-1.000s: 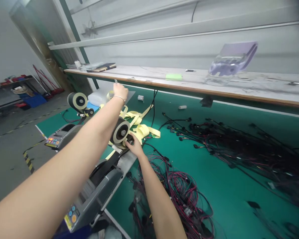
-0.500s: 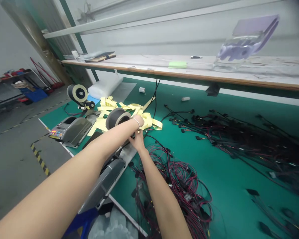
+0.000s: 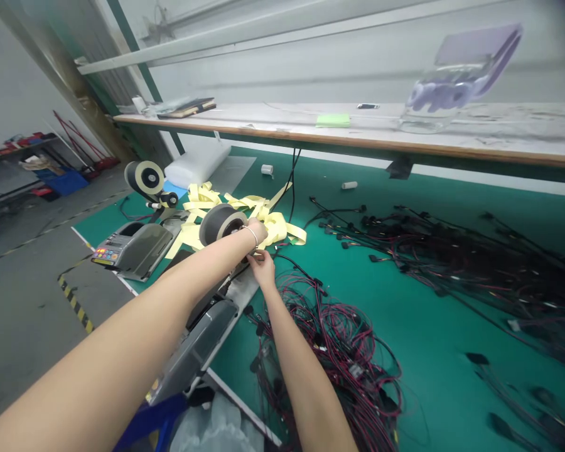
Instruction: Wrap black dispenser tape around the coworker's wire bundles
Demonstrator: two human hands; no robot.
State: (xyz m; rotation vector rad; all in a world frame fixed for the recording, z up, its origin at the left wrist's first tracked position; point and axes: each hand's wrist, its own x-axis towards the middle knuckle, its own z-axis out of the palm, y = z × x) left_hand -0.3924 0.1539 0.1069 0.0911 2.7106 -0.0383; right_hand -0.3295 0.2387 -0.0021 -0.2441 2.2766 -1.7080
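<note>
Both hands meet at the black tape roll (image 3: 216, 224) on the nearer dispenser (image 3: 198, 342). My left hand (image 3: 258, 231), with a bracelet at its wrist, is at the right side of the roll; its fingers are mostly hidden. Just below it, my right hand (image 3: 262, 266) has its fingers bent together in a pinch, and what they hold is too small to make out. Loose yellow tape strips (image 3: 275, 227) lie behind and beside the hands. A tangle of dark red and black wires (image 3: 343, 339) lies to the right of my right forearm.
A second dispenser (image 3: 141, 248) with its own tape roll (image 3: 145, 177) stands at the left. Black cable harnesses (image 3: 452, 251) spread over the green table (image 3: 358, 270) at the right. A shelf (image 3: 273, 125) crosses behind, bearing a glass jar (image 3: 428, 107).
My left hand has shifted slightly left and down. My right hand's fingers have drawn in closer together below it. The view has moved slightly.
</note>
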